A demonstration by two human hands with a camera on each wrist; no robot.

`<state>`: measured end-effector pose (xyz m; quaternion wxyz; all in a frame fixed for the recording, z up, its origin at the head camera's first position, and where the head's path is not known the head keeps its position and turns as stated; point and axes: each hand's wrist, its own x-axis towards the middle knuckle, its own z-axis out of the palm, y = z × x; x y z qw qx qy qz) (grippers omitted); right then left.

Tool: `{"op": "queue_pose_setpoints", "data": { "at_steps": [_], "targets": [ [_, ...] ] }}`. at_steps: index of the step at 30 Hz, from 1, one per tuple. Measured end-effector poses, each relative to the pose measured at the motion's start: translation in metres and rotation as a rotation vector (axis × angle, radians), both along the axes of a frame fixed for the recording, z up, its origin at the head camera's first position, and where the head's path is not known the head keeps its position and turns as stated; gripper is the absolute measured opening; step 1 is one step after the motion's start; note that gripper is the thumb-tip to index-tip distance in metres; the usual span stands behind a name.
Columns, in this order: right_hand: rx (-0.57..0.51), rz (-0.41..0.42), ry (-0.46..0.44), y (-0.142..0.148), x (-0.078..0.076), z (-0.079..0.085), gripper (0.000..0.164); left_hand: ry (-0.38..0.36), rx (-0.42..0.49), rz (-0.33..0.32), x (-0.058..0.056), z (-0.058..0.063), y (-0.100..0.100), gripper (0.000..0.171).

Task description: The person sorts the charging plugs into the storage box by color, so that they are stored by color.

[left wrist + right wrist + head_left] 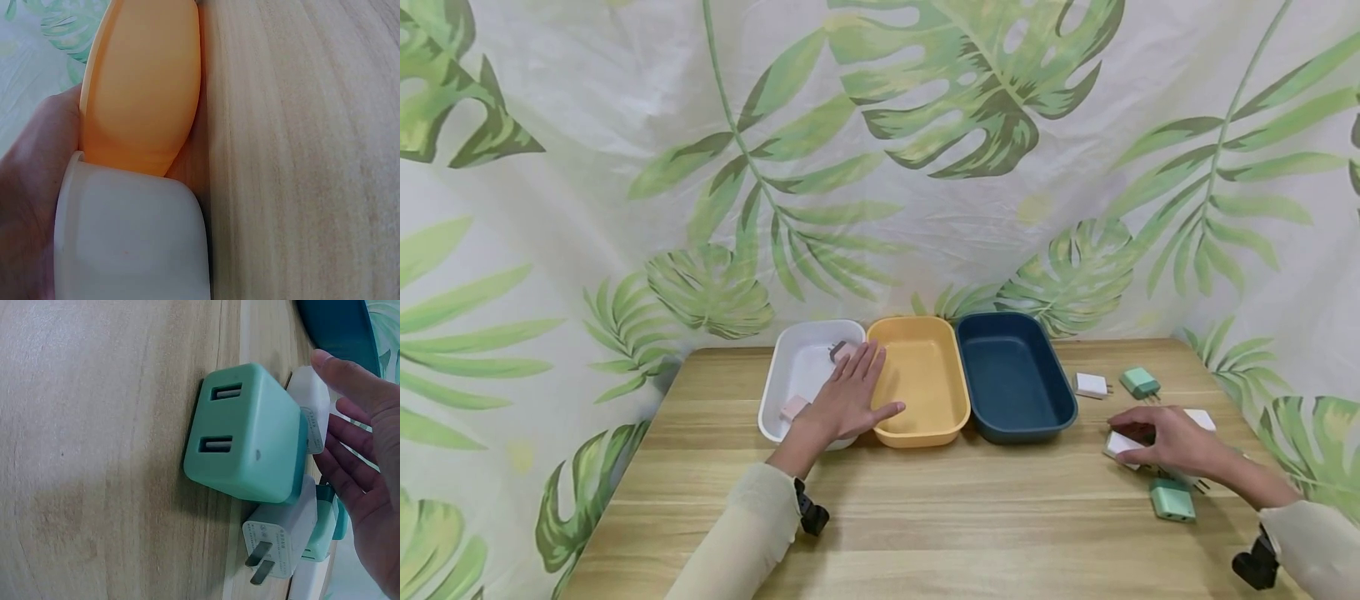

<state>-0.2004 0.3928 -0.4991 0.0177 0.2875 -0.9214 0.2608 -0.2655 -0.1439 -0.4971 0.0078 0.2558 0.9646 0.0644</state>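
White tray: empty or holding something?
Holding something: head view shows two pinkish chargers inside the white tray; the left hand hides part of it.

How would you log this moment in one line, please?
left hand: over white tray and yellow tray | right hand: at white charger, grip unclear | white tray: two chargers

– What occupies the centre?
– A green, boxy plastic charger with two USB ports (275, 434).
– And at the right?
– A bare right hand (369, 437), thumb and fingers beside a white, block-shaped plastic charger (307, 397); whether gripped is unclear.
– Below centre?
– A white plastic charger with two flat metal prongs (284, 525), pointing lower left.
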Motion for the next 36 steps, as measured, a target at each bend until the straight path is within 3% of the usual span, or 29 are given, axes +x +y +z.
{"op": "queue_pose_setpoints", "data": {
  "at_steps": [9,22,28,36],
  "targets": [
    [0.049,-0.002,0.047,-0.0007,0.0008,-0.0033,0.043,0.008,0.011,-0.004,-0.0008,-0.0015,0.0002,0.103],
    [0.034,-0.025,0.063,-0.002,0.0036,-0.005,0.035,0.016,0.029,0.007,0.0013,-0.0014,0.002,0.103],
    [0.023,-0.042,0.043,-0.0033,0.0045,-0.0028,0.034,0.017,0.035,0.011,0.0018,-0.002,0.0016,0.103],
    [0.0,-0.043,0.082,-0.0071,0.0033,0.0041,0.035,0.013,0.03,0.016,0.0028,-0.0011,0.0,0.103]
  ]
}}
